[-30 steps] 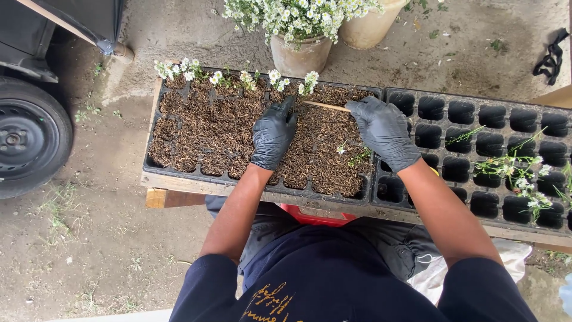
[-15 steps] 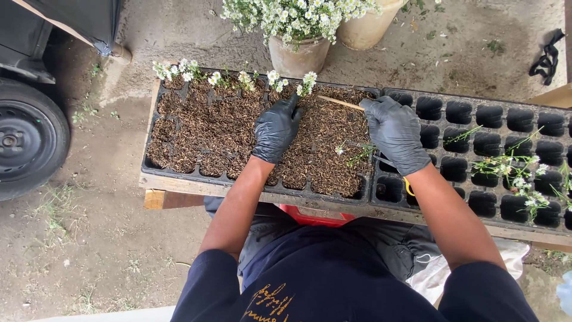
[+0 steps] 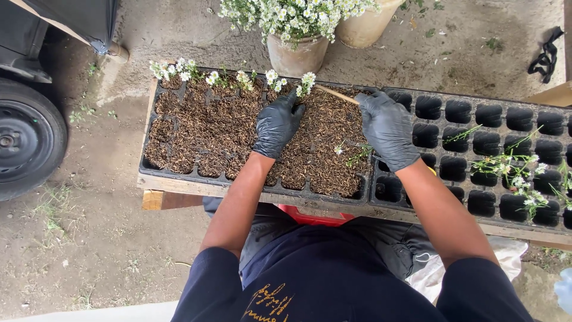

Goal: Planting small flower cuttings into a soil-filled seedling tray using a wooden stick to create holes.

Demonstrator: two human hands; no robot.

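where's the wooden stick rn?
Head view: the wooden stick is in the right hand, at the far edge of the filled seed tray, beside the flower cuttings.

Both gloved hands reached forward, side by side.
The left hand [image 3: 277, 125] lay palm-down, fingers curled; the right hand [image 3: 387, 128] pinched shut.

Empty tray [image 3: 524, 128] cut off at right edge

black gloves [image 3: 277, 125]; black tray [image 3: 459, 137]; brown soil [image 3: 208, 128]; white flowers [image 3: 179, 67]; tan stick [image 3: 337, 94]
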